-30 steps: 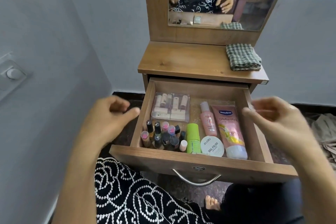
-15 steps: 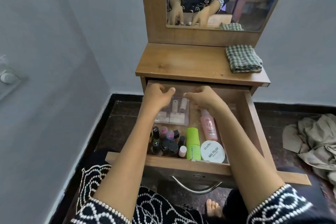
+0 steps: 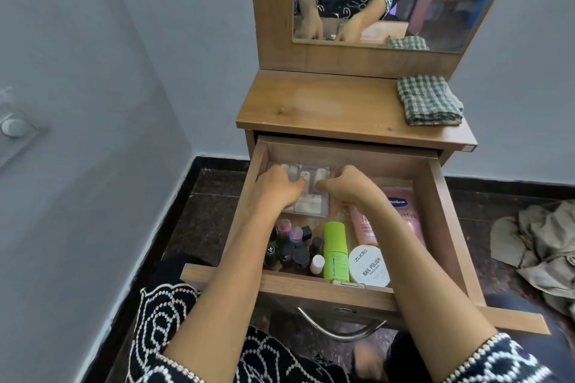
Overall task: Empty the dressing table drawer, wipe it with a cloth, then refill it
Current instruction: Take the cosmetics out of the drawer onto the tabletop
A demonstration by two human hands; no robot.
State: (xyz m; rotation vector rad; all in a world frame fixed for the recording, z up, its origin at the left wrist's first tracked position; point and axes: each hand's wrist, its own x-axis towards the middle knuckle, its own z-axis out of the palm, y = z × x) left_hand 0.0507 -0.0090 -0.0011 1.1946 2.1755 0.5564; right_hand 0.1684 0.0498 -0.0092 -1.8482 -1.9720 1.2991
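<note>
Left hand [image 3: 281, 188]: fingers curled over the left edge of the clear compartment box [image 3: 306, 199] at the drawer's back left; it seems to grip that edge, though the fingertips are hidden.
Nail polish bottles [image 3: 292, 246]: clustered front left in the drawer [image 3: 441, 211], nearer the person than the box.
Clear box: directly under and between both hands, long axis running front to back; the left hand is the closer one.
Right hand [image 3: 348, 185]: thumb and fingers bent toward the box's right edge; whether it truly grasps cannot be told.
Green tube [image 3: 335, 250]: lying lengthwise, just left of the round tub.
Round tub [image 3: 368, 266]: lid reads "zudio NAIL POLISH".
Pink bottle [image 3: 362, 225]: print unreadable.
Pink tube [image 3: 404, 208]: "Vaseline" partly covered by the right forearm.
Checked cloth [image 3: 429, 101]: folded on the table [image 3: 326, 102], right end, untouched.
Stage: emptying looks barely begun, box first.
</note>
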